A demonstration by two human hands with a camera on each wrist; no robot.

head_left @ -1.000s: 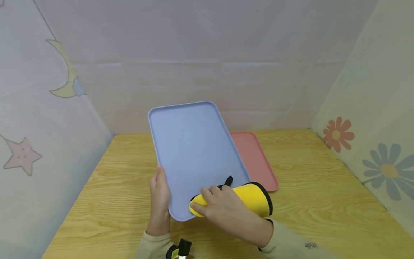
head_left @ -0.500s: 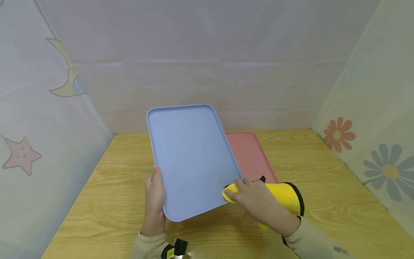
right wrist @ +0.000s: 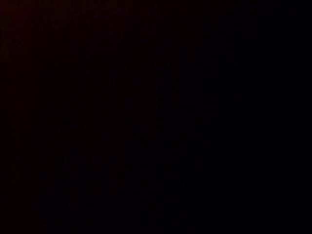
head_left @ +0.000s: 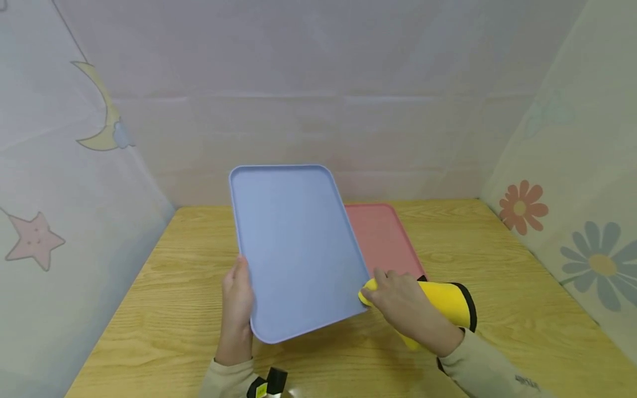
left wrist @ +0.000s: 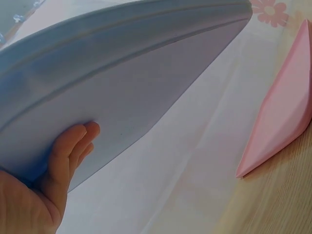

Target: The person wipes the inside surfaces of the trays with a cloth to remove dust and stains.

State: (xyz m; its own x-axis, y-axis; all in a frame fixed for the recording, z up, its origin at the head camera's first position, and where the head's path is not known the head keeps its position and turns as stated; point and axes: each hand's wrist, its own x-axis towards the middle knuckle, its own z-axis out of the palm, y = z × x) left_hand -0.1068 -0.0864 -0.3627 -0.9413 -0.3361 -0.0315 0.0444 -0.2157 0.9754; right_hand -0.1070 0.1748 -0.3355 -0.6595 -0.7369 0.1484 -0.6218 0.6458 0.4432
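Observation:
In the head view a light blue rectangular tray is held tilted above the table. My left hand grips its left edge, thumb along the rim; the left wrist view shows the fingers curled against the tray's underside. At the tray's lower right corner, my right hand holds a yellow cloth with black edging. A folded part of the cloth pokes out by the fingertips and overlaps the corner, while the rest hangs behind the hand and wrist. The right wrist view is almost wholly black.
A pink tray lies on the wooden table behind and right of the blue one, partly covered by it in the head view. Light fabric walls with printed shapes enclose the back and both sides.
My right hand has slid the yellow cloth rightward, from the lower middle of the blue tray to its lower right corner. The tray has shifted slightly, its far edge now lower in view.

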